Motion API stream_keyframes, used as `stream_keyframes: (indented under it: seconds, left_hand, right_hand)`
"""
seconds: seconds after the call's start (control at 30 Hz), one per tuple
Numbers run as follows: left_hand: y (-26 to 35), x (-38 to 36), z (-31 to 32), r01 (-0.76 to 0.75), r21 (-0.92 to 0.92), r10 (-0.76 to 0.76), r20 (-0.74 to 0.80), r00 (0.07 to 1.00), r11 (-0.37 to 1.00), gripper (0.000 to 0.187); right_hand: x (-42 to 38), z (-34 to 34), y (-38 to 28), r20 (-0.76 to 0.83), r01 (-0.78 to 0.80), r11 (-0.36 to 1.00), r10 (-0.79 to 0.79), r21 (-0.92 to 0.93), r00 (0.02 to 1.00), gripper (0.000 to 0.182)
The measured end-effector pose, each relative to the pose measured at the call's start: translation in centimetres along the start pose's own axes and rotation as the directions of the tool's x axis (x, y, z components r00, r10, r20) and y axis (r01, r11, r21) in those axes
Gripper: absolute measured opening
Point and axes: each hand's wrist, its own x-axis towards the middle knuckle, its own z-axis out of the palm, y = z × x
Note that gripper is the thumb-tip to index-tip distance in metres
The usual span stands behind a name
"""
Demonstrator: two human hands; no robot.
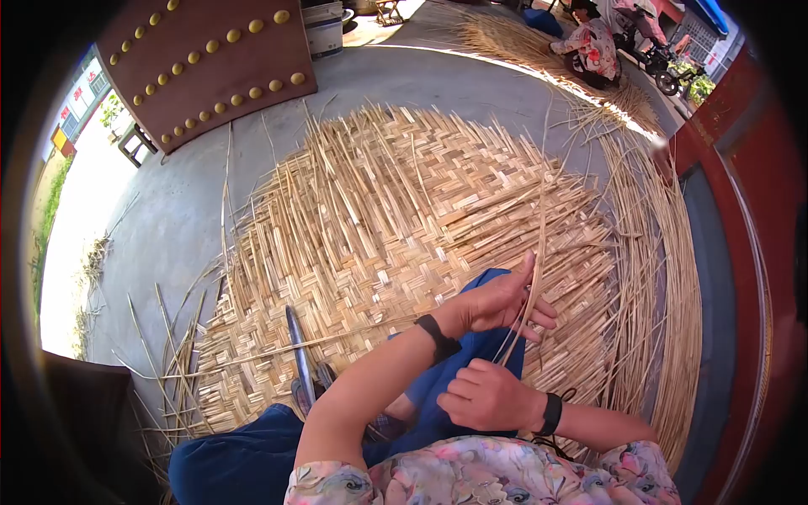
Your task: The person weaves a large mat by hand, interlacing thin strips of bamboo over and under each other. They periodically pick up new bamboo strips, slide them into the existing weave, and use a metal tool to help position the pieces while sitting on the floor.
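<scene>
Thin straw-coloured strips stand up in front of me, crossing my left hand between its raised thumb and its loosely curled fingers. Their lower ends run down to my right hand, closed in a fist just below the left. Both hands are over my blue trousers, at the right part of a woven mat. Loose strips stick out along the mat's edges. A long blade-like tool lies on the mat by my feet, left of my left forearm.
Long loose strips lie in a bundle at the right, beside a red door. A studded red-brown panel stands at the upper left. Another person crouches by a straw pile at the upper right.
</scene>
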Motion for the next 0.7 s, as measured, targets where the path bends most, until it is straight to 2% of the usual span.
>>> stream_keyframes:
  seconds: [0.07,0.17,0.23,0.27,0.3,0.33,0.37,0.43,0.47,0.5,0.53,0.57,0.6,0.63,0.67,0.7]
  left_hand:
    - [-0.3,-0.6,1.2,-0.090,0.251,0.069,0.092,0.993,0.964,0.051]
    - [0.7,-4.3,1.5,-0.352,0.404,0.356,0.068,0.932,0.844,0.041]
    - [2.0,-8.7,1.2,-0.437,0.542,0.484,0.063,0.873,0.718,0.036]
    - [2.0,-10.9,1.1,-0.404,0.639,0.499,0.036,0.866,0.654,0.033]
    - [2.0,-12.2,1.1,-0.415,0.664,0.505,0.065,0.861,0.622,0.033]
    - [1.0,-13.7,1.4,-0.425,0.703,0.523,0.088,0.848,0.570,0.032]
    - [-0.3,-15.1,1.4,-0.423,0.739,0.537,0.099,0.838,0.523,0.032]
    - [-2.6,-16.5,1.0,-0.455,0.795,0.636,0.116,0.763,0.400,0.028]
    - [-2.3,-17.6,0.4,-0.468,0.855,0.667,0.215,0.713,0.224,0.049]
    - [-2.5,-18.9,0.2,-0.395,0.918,0.798,0.257,0.545,-0.026,0.071]
    - [-2.4,-20.4,0.0,-0.253,0.934,0.869,0.332,0.366,-0.251,0.094]
    - [-1.6,-22.8,0.0,-0.418,0.902,0.888,0.279,0.365,-0.112,0.113]
    - [-0.4,-25.8,0.2,-0.568,0.823,0.901,0.230,0.368,0.022,0.132]
    - [0.7,-29.0,0.7,-0.723,0.690,0.913,0.270,0.306,0.038,0.135]
    - [1.5,-31.7,1.1,-0.873,0.487,0.941,0.287,0.180,0.018,0.126]
    - [1.8,-35.5,1.8,-0.912,0.404,0.941,0.274,0.200,0.076,0.102]
  right_hand:
    - [-0.6,3.4,-1.3,0.211,0.021,1.000,-0.025,0.019,0.977,0.014]
    - [1.8,-1.1,-2.5,-0.124,0.060,0.991,-0.045,0.116,0.991,0.024]
    - [0.3,-3.6,-2.3,-0.255,-0.215,0.972,0.234,0.100,0.938,0.045]
    - [1.4,-3.7,-2.6,-0.339,-0.408,0.843,0.520,0.350,0.784,0.050]
    - [3.8,-4.0,-1.7,-0.375,-0.470,0.670,0.726,0.575,0.577,0.055]
    - [4.7,-4.4,-0.4,-0.252,-0.327,0.465,0.814,0.823,0.523,0.054]
    - [5.6,-4.8,0.8,-0.069,-0.168,0.178,0.856,0.970,0.512,0.054]
    - [10.6,-6.7,-1.0,-0.269,-0.065,0.360,0.794,0.931,0.545,0.048]
    - [11.9,-8.0,0.0,-0.321,0.159,0.319,0.560,0.934,0.764,0.039]
    - [14.4,-8.7,-2.3,-0.348,-0.008,0.593,0.483,0.805,0.804,0.034]
    - [17.3,-9.9,-5.6,-0.345,-0.148,0.806,0.401,0.573,0.848,0.030]
    - [19.9,-10.2,-7.6,-0.316,-0.239,0.935,0.318,0.263,0.894,0.026]
    - [22.2,-9.7,-8.0,-0.181,-0.077,0.992,0.057,-0.104,0.982,0.023]
    - [24.4,-9.3,-8.3,0.044,0.159,0.892,-0.156,-0.423,0.987,0.021]
    - [26.2,-8.9,-8.8,0.219,0.292,0.823,-0.209,-0.487,0.953,0.020]
    - [27.5,-8.5,-8.8,0.292,0.136,0.950,-0.050,-0.283,0.955,0.020]
